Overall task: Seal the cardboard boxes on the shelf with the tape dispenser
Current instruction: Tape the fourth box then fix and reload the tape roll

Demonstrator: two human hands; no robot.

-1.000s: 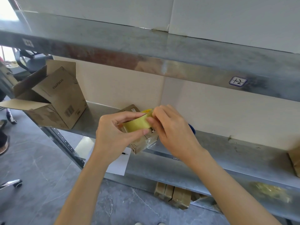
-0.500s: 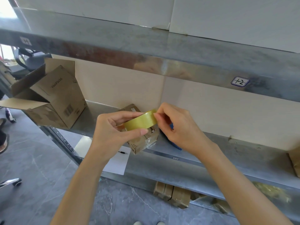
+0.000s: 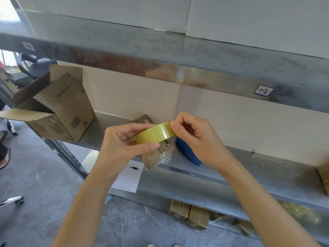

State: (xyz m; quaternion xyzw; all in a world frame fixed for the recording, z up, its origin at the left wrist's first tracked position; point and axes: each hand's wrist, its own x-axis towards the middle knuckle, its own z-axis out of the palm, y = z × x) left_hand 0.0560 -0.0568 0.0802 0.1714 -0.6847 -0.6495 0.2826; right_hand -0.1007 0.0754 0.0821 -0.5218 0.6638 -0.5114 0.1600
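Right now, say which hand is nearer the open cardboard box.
Left. The left hand grips the tape roll right of the open cardboard box; the right hand pinches it farther right.

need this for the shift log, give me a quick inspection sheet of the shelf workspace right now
surface: metal shelf, bare to the right of the hands
job's things: tape roll held above the small box, which sits at the shelf's front edge; large box at the left end, flaps open
clutter: blue object on the shelf behind the right hand; white sheet lower down
grips: left hand holds the roll between thumb and fingers; right hand pinches the roll's right edge
cables: nothing seen
surroundings: upper shelf with labels; wrapped boxes below; grey floor
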